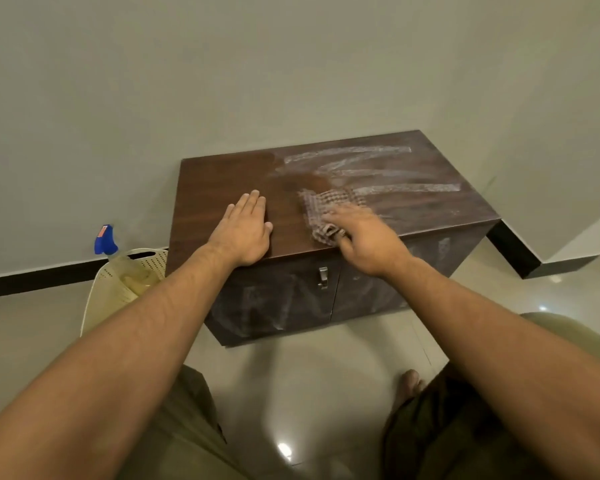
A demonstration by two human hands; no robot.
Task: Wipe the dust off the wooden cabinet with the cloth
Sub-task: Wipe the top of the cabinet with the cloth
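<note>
Left hand (pixel 245 230) lies flat on the cabinet top, fingers straight and together, palm down, holding nothing. Right hand (pixel 369 242) is on the cloth (pixel 326 204) with its fingers stretched out over it, pressing it down rather than gripping it (motion blur here, so the thumb side is unclear). A fold of cloth bunches up beside the thumb. The cloth is a checked brown-grey rag, spread on the top near the front edge, about mid-width, just right of the left hand and not touching it.

The wooden cabinet (pixel 447 216) is low, dark brown and stands against the wall (pixel 291 64). White dust streaks cover the right and rear part of the top. The left part under and around the left hand looks dark and streak-free. The two front doors show pale dusty smears, with a metal handle (pixel 323 277) where they meet.

To the left of the cabinet a cream perforated basket (pixel 118 289) sits on the floor, with a spray bottle (pixel 105 240) with a blue head in it. The tiled floor (pixel 309 393) is glossy, and a black skirting (pixel 42 275) runs along the wall. Olive shorts (pixel 465 427) and a bare foot (pixel 409 382) sit at the bottom of the view.
</note>
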